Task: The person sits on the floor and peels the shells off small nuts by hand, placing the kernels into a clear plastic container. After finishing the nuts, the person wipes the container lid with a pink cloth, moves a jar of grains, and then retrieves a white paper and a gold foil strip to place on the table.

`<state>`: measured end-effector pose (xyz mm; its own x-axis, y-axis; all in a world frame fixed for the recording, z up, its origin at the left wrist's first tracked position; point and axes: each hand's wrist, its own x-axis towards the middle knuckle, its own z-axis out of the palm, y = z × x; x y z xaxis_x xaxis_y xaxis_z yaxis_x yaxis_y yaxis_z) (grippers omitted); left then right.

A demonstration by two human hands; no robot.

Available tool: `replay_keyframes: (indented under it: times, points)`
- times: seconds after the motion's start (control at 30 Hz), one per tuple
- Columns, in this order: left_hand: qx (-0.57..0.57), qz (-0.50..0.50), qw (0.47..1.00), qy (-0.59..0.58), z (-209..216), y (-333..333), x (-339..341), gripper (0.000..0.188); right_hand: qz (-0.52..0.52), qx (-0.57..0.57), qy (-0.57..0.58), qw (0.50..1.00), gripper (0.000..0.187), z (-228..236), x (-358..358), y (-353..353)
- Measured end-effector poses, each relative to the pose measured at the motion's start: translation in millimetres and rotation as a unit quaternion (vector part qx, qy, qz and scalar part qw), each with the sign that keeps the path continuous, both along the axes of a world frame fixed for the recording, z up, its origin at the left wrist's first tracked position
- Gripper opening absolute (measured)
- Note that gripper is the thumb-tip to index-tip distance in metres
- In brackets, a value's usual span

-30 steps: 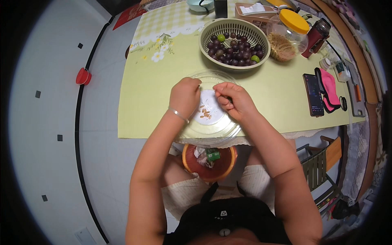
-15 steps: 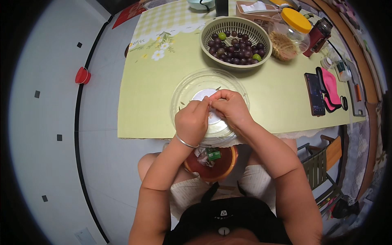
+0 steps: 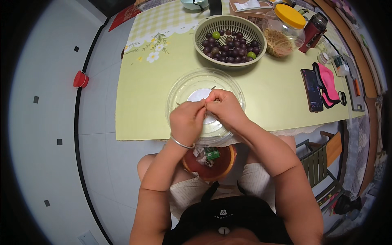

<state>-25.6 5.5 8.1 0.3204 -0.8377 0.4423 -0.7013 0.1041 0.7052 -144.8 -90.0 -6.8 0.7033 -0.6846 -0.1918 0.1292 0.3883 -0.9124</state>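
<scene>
A pale green cloth covers the worktop [image 3: 143, 110]. Directly under the left hand [image 3: 188, 121] and right hand [image 3: 224, 108] sits a clear plastic bowl [image 3: 179, 92]. Beyond the hands stands a woven basket [image 3: 230, 22] of dark round fruit, with a yellow-lidded jar [image 3: 286, 28] and a dark red flask [image 3: 312, 26] to its right. Well right of the right hand lie a dark phone [image 3: 312, 90] and a pink case [image 3: 328, 85].

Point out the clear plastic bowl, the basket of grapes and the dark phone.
clear plastic bowl [image 3: 183, 87], head view, bare far-left rim.
basket of grapes [image 3: 200, 43], head view, woven left wall.
dark phone [image 3: 312, 90], head view, middle of its screen.
</scene>
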Motion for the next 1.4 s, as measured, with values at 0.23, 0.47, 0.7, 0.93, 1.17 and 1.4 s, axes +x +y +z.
replay_keyframes:
  times: [0.23,0.47,0.7,0.93,1.17,1.4]
  points:
    - [0.118,-0.066,0.847,0.515,5.2,-6.0,18.4,0.012,0.065,0.092,0.008,0.994,0.007,3.3,-4.1,-13.1]
    - [0.117,-0.061,0.857,0.497,1.0,-8.5,19.7,0.012,0.022,0.091,0.007,0.996,0.007,5.4,-0.4,-5.9]
    - [0.106,-0.079,0.896,0.425,0.2,-8.1,16.4,0.018,0.04,0.106,-0.005,0.994,0.007,-4.6,-2.4,-11.0]
    - [0.11,-0.067,0.902,0.411,-4.0,-7.1,15.8,0.017,0.053,0.154,-0.009,0.987,0.003,-3.0,-1.3,-12.0]
    - [0.128,-0.052,0.858,0.494,9.1,-7.5,15.5,0.017,0.076,0.213,-0.043,0.973,0.004,-9.5,-4.0,-21.8]
    - [0.126,-0.052,0.835,0.532,8.0,-6.2,17.9,0.018,0.07,0.218,-0.048,0.972,0.004,-6.9,-2.7,-20.4]
